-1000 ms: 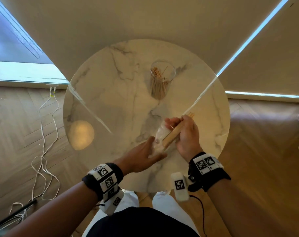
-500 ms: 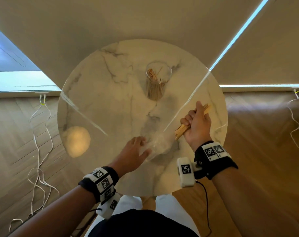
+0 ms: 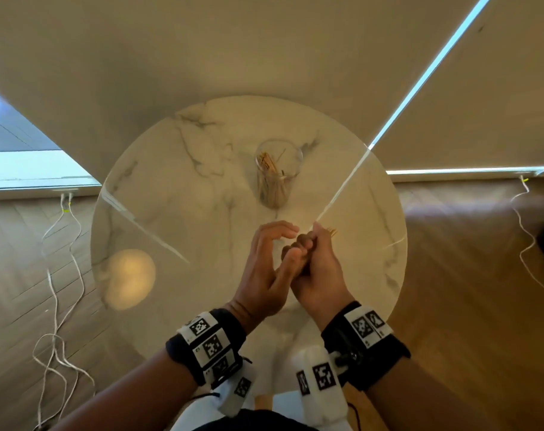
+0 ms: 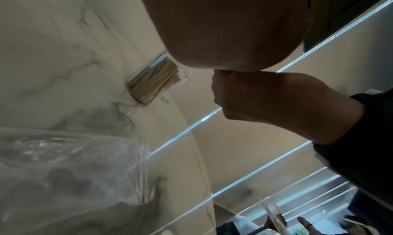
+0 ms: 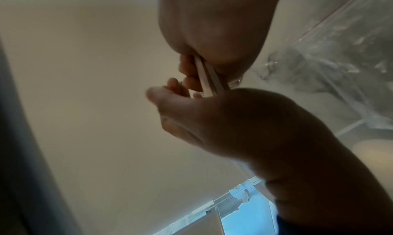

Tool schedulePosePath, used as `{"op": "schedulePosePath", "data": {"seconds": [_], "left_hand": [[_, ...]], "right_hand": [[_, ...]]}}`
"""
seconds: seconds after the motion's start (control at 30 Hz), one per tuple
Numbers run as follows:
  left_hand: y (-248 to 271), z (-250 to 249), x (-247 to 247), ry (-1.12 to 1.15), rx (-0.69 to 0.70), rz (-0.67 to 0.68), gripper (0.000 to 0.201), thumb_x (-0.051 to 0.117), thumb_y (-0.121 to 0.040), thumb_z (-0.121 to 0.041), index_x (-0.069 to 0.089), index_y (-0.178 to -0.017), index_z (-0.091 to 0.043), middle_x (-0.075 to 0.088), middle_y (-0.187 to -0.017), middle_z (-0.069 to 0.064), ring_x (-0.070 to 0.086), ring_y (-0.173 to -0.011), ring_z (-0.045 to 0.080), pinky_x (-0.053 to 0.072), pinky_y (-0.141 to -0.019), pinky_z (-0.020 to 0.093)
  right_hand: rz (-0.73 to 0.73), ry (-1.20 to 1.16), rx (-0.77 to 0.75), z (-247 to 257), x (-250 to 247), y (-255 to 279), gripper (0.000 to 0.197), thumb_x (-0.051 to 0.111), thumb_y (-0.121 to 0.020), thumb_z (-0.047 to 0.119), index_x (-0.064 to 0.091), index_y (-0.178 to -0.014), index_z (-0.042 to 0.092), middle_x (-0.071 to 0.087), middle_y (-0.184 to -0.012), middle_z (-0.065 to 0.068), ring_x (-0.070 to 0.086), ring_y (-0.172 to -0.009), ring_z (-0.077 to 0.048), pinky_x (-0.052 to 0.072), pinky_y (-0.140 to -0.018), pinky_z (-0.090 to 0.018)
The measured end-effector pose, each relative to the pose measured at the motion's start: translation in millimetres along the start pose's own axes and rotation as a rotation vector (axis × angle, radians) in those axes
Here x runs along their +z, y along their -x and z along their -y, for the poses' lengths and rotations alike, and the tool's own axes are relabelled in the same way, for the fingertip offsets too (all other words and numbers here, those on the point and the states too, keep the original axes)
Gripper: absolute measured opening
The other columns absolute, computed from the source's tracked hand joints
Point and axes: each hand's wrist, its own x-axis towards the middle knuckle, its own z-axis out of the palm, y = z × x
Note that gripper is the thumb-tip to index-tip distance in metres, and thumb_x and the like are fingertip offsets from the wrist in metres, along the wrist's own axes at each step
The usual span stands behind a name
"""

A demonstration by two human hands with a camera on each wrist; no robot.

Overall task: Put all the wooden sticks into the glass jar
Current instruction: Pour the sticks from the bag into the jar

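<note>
Now the step in hand is judged to be squaring up a held bundle before it is carried to the jar. Beneath the grip lies the round marble worktop (image 3: 177,194), and beyond the grip, well apart from it, the glass jar (image 3: 278,174) stands upright with many sticks already inside. Under the two hands a clear plastic bag (image 4: 70,171) is spread flat on the worktop — whether any sticks are left in it cannot be told.

The right hand (image 3: 318,275) is curled tight round a bundle of wooden sticks (image 5: 209,80), whose tips are seen fanning out past the far side of the grip. The left hand (image 3: 264,269) is held just beside it, fingers loosely bent and gripping nothing, thumb touching the right knuckles.

To do this well, the near ends should be tapped level against the left palm so that the bundle is made even and narrow. The hold should be kept firm yet low on the sticks, leaving the far ends free — these are what must enter the mouth first. The bundle is best brought upright above the rim before it is released, since splayed tips could catch the glass or tip the jar.
</note>
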Motion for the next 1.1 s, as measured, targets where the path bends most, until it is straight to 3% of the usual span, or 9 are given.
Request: {"op": "schedulePosePath", "data": {"seconds": [0.2, 0.3, 0.4, 0.47, 0.57, 0.73, 0.83, 0.9, 1.1], "left_hand": [[-22.8, 31.3, 2.8, -0.061, -0.117, -0.046, 0.025, 0.046, -0.104, -0.022, 0.06, -0.11, -0.002, 0.062, -0.109, 0.009, 0.062, -0.105, 0.025, 0.052, -0.093, 0.044], [-55.6, 52.8, 0.1, -0.209, -0.145, -0.094, 0.031, 0.055, -0.1, -0.027, 0.056, -0.119, -0.002, 0.058, -0.12, 0.009, 0.058, -0.112, 0.024, 0.051, -0.098, 0.044], [-89.5, 82.6, -4.0, -0.42, -0.168, -0.072, 0.075, 0.075, -0.087, -0.038, 0.039, -0.141, 0.001, 0.042, -0.141, 0.013, 0.044, -0.13, 0.024, 0.043, -0.113, 0.037], [-107.7, 97.4, -4.4, -0.491, -0.255, -0.031, 0.107, 0.089, -0.075, -0.042, 0.024, -0.152, -0.005, 0.03, -0.152, 0.015, 0.035, -0.142, 0.029, 0.037, -0.12, 0.043], [-126.8, 106.5, -2.4, -0.471, -0.383, 0.014, 0.133, 0.093, -0.066, -0.053, 0.01, -0.161, -0.011, 0.02, -0.163, 0.012, 0.026, -0.151, 0.028, 0.029, -0.124, 0.041], [-140.0, 114.0, 2.3, -0.421, -0.412, -0.017, 0.118, 0.093, -0.07, -0.048, 0.024, -0.159, -0.012, 0.038, -0.156, 0.008, 0.039, -0.132, 0.007, 0.034, -0.108, 0.008], [-138.0, 119.6, -1.1, -0.37, -0.377, -0.023, 0.11, 0.091, -0.069, -0.052, 0.03, -0.155, -0.02, 0.044, -0.15, 0.008, 0.048, -0.132, 0.015, 0.046, -0.107, 0.025], [-136.0, 121.2, -2.5, -0.312, -0.354, -0.032, 0.108, 0.09, -0.068, -0.054, 0.031, -0.154, -0.024, 0.046, -0.148, 0.007, 0.049, -0.135, 0.02, 0.049, -0.108, 0.033], [-135.8, 122.1, -1.9, -0.255, -0.379, -0.048, 0.11, 0.093, -0.065, -0.046, 0.035, -0.153, -0.015, 0.046, -0.148, 0.005, 0.048, -0.135, 0.022, 0.046, -0.11, 0.035]], "right_hand": [[0.045, 0.181, 0.016, 52.9, 14.4, -36.6, 0.04, 0.055, -0.103, 0.028, 0.041, -0.067, 0.022, 0.028, -0.053, 0.004, 0.03, -0.042, -0.01, 0.035, -0.045, -0.024], [0.092, 0.267, -0.08, 89.6, 40.7, -60.7, 0.048, 0.061, -0.1, 0.028, 0.039, -0.058, 0.023, 0.025, -0.05, 0.005, 0.023, -0.041, -0.01, 0.027, -0.043, -0.025], [0.263, 0.319, -0.165, 120.1, 79.9, -83.8, 0.05, 0.06, -0.102, 0.024, 0.035, -0.058, 0.023, 0.025, -0.05, 0.005, 0.023, -0.042, -0.01, 0.028, -0.043, -0.025], [0.356, 0.383, -0.22, 130.0, 106.5, -98.4, 0.052, 0.058, -0.103, 0.024, 0.036, -0.056, 0.023, 0.026, -0.05, 0.004, 0.025, -0.043, -0.011, 0.033, -0.046, -0.027], [0.43, 0.57, -0.353, 124.4, 135.1, -120.4, 0.052, 0.056, -0.105, 0.026, 0.041, -0.056, 0.023, 0.034, -0.049, 0.004, 0.034, -0.045, -0.012, 0.041, -0.054, -0.029], [0.445, 1.036, -0.621, 96.6, 138.8, -151.9, 0.04, 0.057, -0.105, 0.031, 0.048, -0.073, 0.01, 0.041, -0.062, 0.001, 0.04, -0.054, -0.009, 0.04, -0.054, -0.026], [0.491, 1.368, -0.771, 83.9, 127.6, -157.1, 0.036, 0.061, -0.1, 0.038, 0.046, -0.07, 0.025, 0.049, -0.081, 0.004, 0.054, -0.086, -0.021, 0.047, -0.076, -0.038], [0.524, 1.583, -0.867, 80.7, 121.3, -159.0, 0.022, 0.059, -0.1, 0.041, 0.055, -0.083, 0.029, 0.049, -0.099, 0.003, 0.045, -0.103, -0.024, 0.043, -0.09, -0.038], [0.799, 1.977, -0.738, 102.3, 116.7, -166.1, 0.023, 0.063, -0.1, 0.034, 0.068, -0.109, 0.014, 0.052, -0.106, -0.003, 0.055, -0.096, -0.019, 0.047, -0.091, -0.032]]}}
